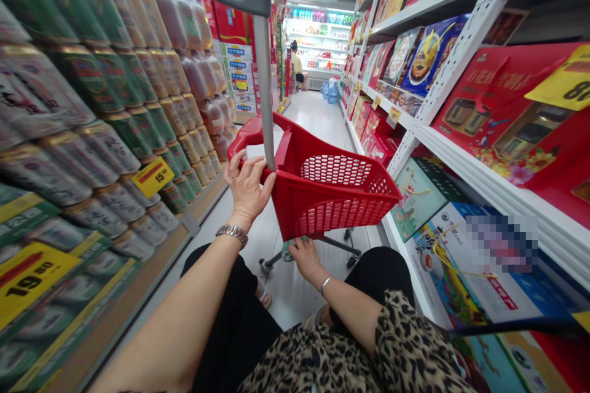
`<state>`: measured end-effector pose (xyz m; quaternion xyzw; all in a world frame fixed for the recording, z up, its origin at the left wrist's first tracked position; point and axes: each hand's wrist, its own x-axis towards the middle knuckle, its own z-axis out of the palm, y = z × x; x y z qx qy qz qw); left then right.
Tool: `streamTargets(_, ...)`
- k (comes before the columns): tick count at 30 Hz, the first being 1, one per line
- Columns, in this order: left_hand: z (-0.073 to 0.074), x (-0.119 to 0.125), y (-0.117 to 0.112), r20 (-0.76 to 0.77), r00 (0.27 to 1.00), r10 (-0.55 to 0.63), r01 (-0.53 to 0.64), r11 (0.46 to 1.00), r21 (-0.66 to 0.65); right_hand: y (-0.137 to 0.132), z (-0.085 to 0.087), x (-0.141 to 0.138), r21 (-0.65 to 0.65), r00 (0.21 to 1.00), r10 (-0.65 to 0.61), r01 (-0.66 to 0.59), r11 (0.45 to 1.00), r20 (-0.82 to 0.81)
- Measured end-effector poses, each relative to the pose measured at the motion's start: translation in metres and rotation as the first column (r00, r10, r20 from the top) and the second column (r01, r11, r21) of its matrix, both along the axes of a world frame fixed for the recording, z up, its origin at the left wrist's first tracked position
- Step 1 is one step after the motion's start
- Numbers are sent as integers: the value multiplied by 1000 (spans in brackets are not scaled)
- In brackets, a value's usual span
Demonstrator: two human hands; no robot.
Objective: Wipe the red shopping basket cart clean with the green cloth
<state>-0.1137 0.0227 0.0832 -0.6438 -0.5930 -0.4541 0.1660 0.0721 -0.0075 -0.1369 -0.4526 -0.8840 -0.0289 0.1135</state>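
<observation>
A red plastic shopping trolley basket [341, 206] stands tilted in the aisle in front of me, with a grey handle pole [263, 80] rising from its near rim. My left hand [247, 187], a metal watch on its wrist, is wrapped round the basket's near rim at the foot of the pole. Lower down, my right hand [305, 258] is closed on a teal cloth [289, 250] pressed against the underside of the basket, near the wheel frame [343, 249]. I am crouched low, my knees in black trousers on either side.
On the left are shelves of stacked cans [92, 110] and bottles with yellow price tags [153, 177]. White shelves [483, 184] on the right hold red gift boxes. The tiled aisle [318, 113] runs ahead to a person [297, 64] crouched at the far end.
</observation>
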Motion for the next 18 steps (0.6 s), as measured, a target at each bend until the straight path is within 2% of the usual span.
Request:
streamTargets(5,1,0,-2,5,1000,5,-5,1000,-15,-1,23,-9,52,998,9,-6,999,-55)
streamTargets(7,2,0,-3,13,1000,8,-8,1000,-23,1,39,-10,94,996,24,-16,995,-82)
streamTargets(10,3,2,-4,26,1000,9,-8,999,-35,6,73,-11,239,984,67,-26,971,-164)
streamTargets(14,3,3,-6,36,999,-2,2,1000,-24,14,127,-9,456,953,123,17,890,-277)
streamTargets(18,1,1,-6,34,999,-12,13,1000,-5,14,175,-6,637,887,232,86,766,-399)
